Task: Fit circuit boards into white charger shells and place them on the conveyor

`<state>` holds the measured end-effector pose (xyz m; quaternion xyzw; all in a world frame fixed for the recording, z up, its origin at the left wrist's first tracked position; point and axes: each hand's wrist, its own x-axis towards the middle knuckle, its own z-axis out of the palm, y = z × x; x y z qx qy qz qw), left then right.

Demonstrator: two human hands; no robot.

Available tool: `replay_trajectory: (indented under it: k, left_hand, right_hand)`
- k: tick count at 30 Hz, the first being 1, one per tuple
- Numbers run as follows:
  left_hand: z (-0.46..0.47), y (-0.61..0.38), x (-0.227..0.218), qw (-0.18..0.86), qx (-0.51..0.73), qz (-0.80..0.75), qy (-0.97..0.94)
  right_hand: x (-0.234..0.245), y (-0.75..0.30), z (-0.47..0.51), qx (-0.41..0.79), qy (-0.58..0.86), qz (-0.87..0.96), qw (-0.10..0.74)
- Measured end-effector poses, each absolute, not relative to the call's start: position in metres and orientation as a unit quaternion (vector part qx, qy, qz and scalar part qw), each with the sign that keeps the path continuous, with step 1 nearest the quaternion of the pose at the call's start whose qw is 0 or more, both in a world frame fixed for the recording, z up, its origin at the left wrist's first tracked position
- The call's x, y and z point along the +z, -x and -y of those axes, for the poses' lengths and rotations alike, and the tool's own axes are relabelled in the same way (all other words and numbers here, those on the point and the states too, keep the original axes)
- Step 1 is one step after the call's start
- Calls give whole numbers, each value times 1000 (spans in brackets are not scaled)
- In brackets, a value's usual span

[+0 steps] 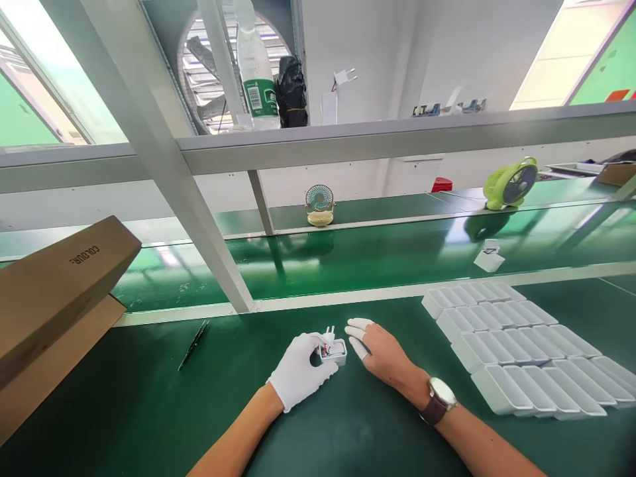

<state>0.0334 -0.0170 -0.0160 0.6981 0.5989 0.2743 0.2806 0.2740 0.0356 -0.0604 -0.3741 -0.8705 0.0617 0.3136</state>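
My left hand (299,371), in a white glove, grips a small white charger housing (339,353) just above the green bench. The housing's top is open, with red wire and parts showing inside. A white plug piece with two pins (328,336) sits at its left end, by my gloved fingers. My right hand (385,354) wears white finger cots on several fingers and a watch on the wrist. Its fingers are stretched out, a little right of the housing and apart from it, with nothing in them.
Rows of white housings (501,338) lie on the right. Tweezers (193,344) rest at the left, near cardboard boxes (59,291). Behind a pale rail runs a glossy green belt (358,258) carrying a white piece (489,258). A frame post (199,225) slants down to the bench's back edge.
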Motion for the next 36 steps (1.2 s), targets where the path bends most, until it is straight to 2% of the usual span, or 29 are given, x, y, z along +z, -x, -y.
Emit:
replay_trajectory:
  k: [7,12,17,21,24,29,36]
  left_hand:
    - [19,-32,-17,271,276,-594,-706]
    - [19,-31,-19,269,275,-593,-708]
    - [18,-29,-19,236,266,-607,-711]
    - [14,-28,-13,238,298,-642,-665]
    - [2,-25,-8,202,326,-676,-629]
    - [-46,-7,2,154,356,-699,-601]
    - [-134,33,20,135,384,-737,-539]
  right_hand:
    - [-42,-267,-40,4,357,917,176]
    - [-35,-262,-42,-27,363,922,135]
    - [-49,-263,-37,-42,367,917,152]
    - [-55,-264,-34,-43,355,914,192]
    - [-59,-262,-33,-41,343,911,225]
    - [-67,-259,-33,-56,279,921,266]
    - [-61,-257,-28,-74,281,919,266]
